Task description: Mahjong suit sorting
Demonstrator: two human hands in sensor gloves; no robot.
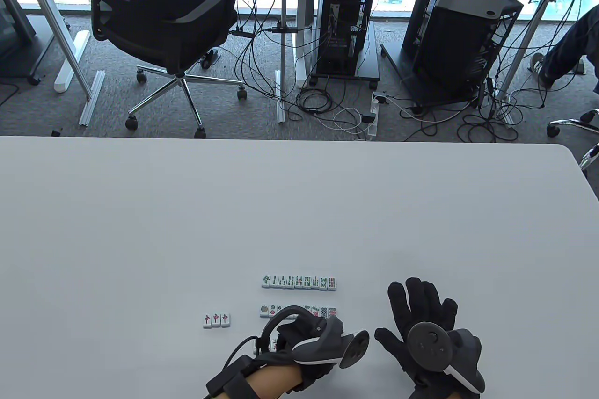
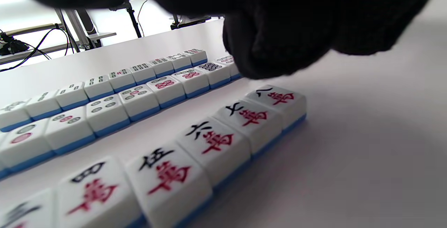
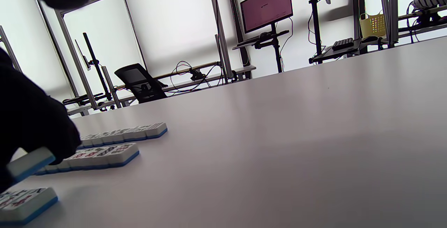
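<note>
Blue-backed mahjong tiles lie face up in rows near the table's front edge. Furthest back is the bamboo row, then the circle row. The character row is nearest and ends at the eight. In the table view my left hand mostly covers it. Its curled fingers hover over the row's right end. In the right wrist view they pinch one tilted tile just above the table. My right hand lies flat, fingers spread, right of the rows, holding nothing.
Three red dragon tiles sit apart to the left of the rows. The white table stretches bare behind the tiles. Beyond its far edge stand an office chair, computer towers and floor cables.
</note>
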